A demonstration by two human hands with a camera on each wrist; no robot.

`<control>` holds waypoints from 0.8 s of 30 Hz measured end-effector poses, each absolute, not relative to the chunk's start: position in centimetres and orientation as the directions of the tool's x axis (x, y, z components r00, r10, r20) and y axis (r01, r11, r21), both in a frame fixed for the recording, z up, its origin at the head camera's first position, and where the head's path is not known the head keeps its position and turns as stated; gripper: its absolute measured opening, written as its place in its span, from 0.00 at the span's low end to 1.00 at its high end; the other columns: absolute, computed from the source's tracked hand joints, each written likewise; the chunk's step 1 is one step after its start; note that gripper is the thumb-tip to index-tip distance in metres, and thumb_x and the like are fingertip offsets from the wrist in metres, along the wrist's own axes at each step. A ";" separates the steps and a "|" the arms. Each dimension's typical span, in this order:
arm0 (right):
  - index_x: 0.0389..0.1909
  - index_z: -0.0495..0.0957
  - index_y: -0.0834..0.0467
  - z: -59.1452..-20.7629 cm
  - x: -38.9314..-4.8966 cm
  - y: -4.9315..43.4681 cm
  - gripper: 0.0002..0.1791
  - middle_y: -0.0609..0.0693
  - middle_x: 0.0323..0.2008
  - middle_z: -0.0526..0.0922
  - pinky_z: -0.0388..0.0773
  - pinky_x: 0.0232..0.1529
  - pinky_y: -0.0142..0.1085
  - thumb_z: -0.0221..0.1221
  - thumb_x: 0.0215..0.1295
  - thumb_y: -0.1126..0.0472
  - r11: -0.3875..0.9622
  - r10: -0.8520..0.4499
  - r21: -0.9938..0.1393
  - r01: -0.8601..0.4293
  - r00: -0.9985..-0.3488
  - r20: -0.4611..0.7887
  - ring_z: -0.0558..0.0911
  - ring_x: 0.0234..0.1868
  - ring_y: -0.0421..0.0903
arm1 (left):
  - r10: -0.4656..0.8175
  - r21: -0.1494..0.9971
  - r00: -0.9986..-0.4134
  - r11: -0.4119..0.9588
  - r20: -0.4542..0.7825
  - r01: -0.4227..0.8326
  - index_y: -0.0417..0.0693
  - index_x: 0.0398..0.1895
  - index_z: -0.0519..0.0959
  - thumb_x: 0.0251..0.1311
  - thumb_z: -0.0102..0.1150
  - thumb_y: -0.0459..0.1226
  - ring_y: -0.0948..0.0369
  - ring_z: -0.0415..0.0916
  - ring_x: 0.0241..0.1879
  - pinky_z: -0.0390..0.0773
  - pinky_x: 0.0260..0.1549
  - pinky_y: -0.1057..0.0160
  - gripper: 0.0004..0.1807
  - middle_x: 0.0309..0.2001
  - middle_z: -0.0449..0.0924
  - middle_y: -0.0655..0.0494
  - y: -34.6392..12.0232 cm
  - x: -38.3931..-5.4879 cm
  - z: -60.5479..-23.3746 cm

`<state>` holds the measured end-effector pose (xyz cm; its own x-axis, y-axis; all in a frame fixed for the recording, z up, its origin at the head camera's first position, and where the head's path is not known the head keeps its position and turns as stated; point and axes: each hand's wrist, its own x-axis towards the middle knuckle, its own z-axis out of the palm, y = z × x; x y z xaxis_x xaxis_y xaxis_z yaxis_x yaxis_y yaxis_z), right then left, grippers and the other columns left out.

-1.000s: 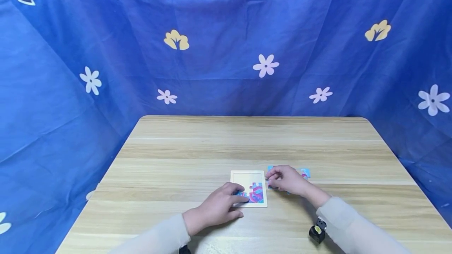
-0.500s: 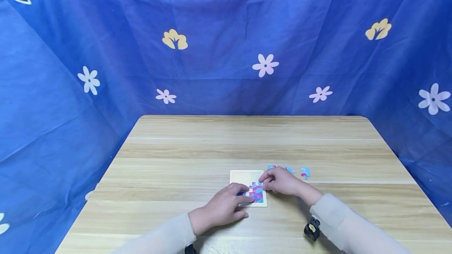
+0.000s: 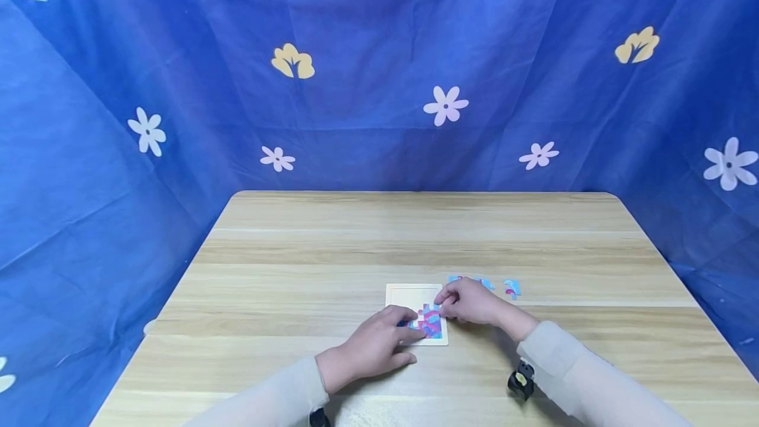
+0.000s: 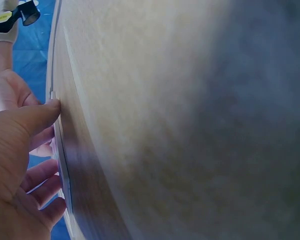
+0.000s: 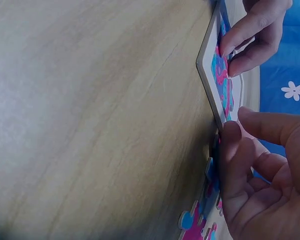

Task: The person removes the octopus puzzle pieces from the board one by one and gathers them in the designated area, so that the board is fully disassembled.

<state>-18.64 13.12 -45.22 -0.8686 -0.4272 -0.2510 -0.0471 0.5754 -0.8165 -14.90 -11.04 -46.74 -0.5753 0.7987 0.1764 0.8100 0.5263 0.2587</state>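
A square white puzzle tray (image 3: pixel 439 342) lies on the table, with pink, purple and blue jigsaw pieces (image 3: pixel 433 327) fitted in its near right part. My left hand (image 3: pixel 373 346) reaches over the tray's near left side, its fingers spread and fingertips on the pieces. At the tray's right edge is my right hand (image 3: pixel 471 302), fingers bent, with thumb and forefinger close together right at the rim in the right wrist view. I cannot tell whether a piece is between them. Loose jigsaw pieces (image 5: pixel 192 224) lie just beside and under this hand.
Another loose jigsaw piece (image 3: pixel 512 288) lies farther right on the wood-grain table (image 3: pixel 332 236). A blue cloth (image 3: pixel 367 97) with flowers hangs behind the table and along its sides. A black wrist camera (image 3: pixel 521 379) sits at the right sleeve.
My right hand has moved left from the loose pieces to the tray's right edge, uncovering some of them. My left hand has shifted slightly right over the fitted pieces.
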 end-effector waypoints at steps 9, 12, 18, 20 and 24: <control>0.34 0.79 0.60 -45.1 -18.8 13.0 0.04 0.46 0.26 0.78 0.75 0.22 0.33 0.63 0.58 0.68 0.567 -0.422 -0.820 -0.080 -0.883 -0.206 0.77 0.22 0.44 | 0.794 0.250 -0.583 0.538 0.170 0.805 0.55 0.51 0.83 0.54 0.67 0.49 0.57 0.69 0.56 0.70 0.56 0.59 0.21 0.54 0.74 0.50 -10.9 -14.8 -46.7; 0.33 0.78 0.61 -45.1 -18.7 12.9 0.04 0.46 0.25 0.77 0.73 0.20 0.31 0.63 0.58 0.69 0.556 -0.423 -0.827 -0.088 -0.886 -0.190 0.75 0.21 0.43 | 0.793 0.248 -0.584 0.538 0.174 0.806 0.55 0.51 0.83 0.53 0.67 0.49 0.56 0.70 0.56 0.70 0.56 0.60 0.22 0.54 0.74 0.51 -10.9 -14.8 -46.7; 0.33 0.77 0.62 -45.1 -18.4 12.7 0.04 0.48 0.23 0.77 0.70 0.18 0.30 0.62 0.57 0.71 0.523 -0.424 -0.847 -0.093 -0.891 -0.163 0.73 0.18 0.41 | 0.794 0.250 -0.583 0.536 0.173 0.806 0.55 0.51 0.83 0.54 0.67 0.49 0.57 0.69 0.56 0.70 0.56 0.60 0.21 0.54 0.74 0.51 -11.0 -14.7 -46.7; 0.33 0.77 0.63 -45.1 -18.4 12.7 0.04 0.48 0.23 0.77 0.70 0.18 0.30 0.61 0.58 0.71 0.517 -0.418 -0.851 -0.089 -0.894 -0.161 0.73 0.18 0.41 | 0.795 0.254 -0.583 0.537 0.169 0.805 0.54 0.51 0.83 0.54 0.67 0.48 0.57 0.69 0.56 0.70 0.56 0.60 0.21 0.55 0.74 0.51 -11.0 -14.7 -46.6; 0.34 0.77 0.63 -45.2 -18.6 13.0 0.03 0.49 0.24 0.78 0.72 0.20 0.30 0.59 0.60 0.72 0.500 -0.399 -0.864 -0.060 -0.902 -0.168 0.74 0.21 0.43 | 0.796 0.254 -0.581 0.534 0.170 0.806 0.55 0.51 0.83 0.54 0.67 0.48 0.57 0.70 0.56 0.70 0.56 0.60 0.21 0.55 0.74 0.51 -10.9 -14.8 -46.6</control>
<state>-18.61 13.02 -45.16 -0.9015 -0.3988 -0.1678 -0.0604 0.5001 -0.8639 -14.77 -10.94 -46.60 -0.5810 0.7959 0.1702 0.8062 0.5341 0.2545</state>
